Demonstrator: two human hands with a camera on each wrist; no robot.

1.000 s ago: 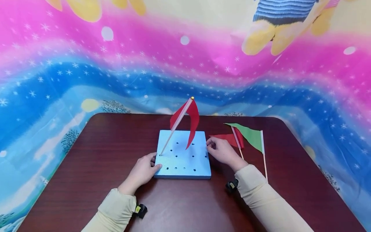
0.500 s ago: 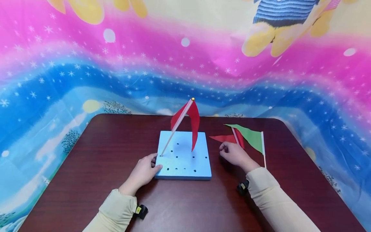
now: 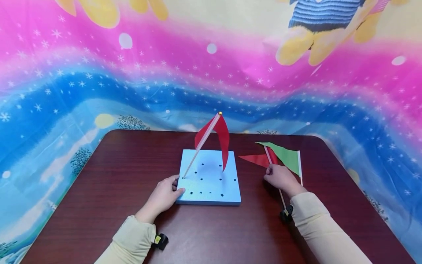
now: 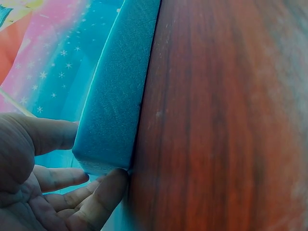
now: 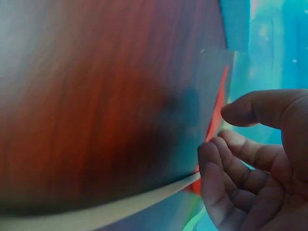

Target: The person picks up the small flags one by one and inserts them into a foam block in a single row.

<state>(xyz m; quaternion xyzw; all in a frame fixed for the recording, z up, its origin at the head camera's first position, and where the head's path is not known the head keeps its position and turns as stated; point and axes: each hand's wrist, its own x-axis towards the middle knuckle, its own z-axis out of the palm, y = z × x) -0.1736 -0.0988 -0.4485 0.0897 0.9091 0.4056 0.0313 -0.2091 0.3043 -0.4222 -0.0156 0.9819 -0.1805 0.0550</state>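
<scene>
My left hand [image 3: 163, 192] grips the left edge of a light-blue board [image 3: 211, 185] with several holes, its thumb on top and its fingers against the side. From a hole at the board's left rises a red pennant flag [image 3: 223, 137] on a tilted stick with a gold tip. Over on the right, my right hand [image 3: 281, 178] is at the wooden stick [image 3: 282, 200] of a second red flag [image 3: 255, 159] lying on the table. The right wrist view shows thumb and fingers apart, the fingertips at the stick [image 5: 144, 199].
A green pennant flag [image 3: 287, 158] lies just right of the second red flag, partly over it. The brown table [image 3: 132, 165] ends at a printed cloth backdrop [image 3: 165, 91]. A small black device [image 3: 160, 241] sits at my left wrist.
My right hand has left the board's right edge and moved right to the lying red flag's stick. My left hand stays on the board. The standing flag's cloth has swung slightly right.
</scene>
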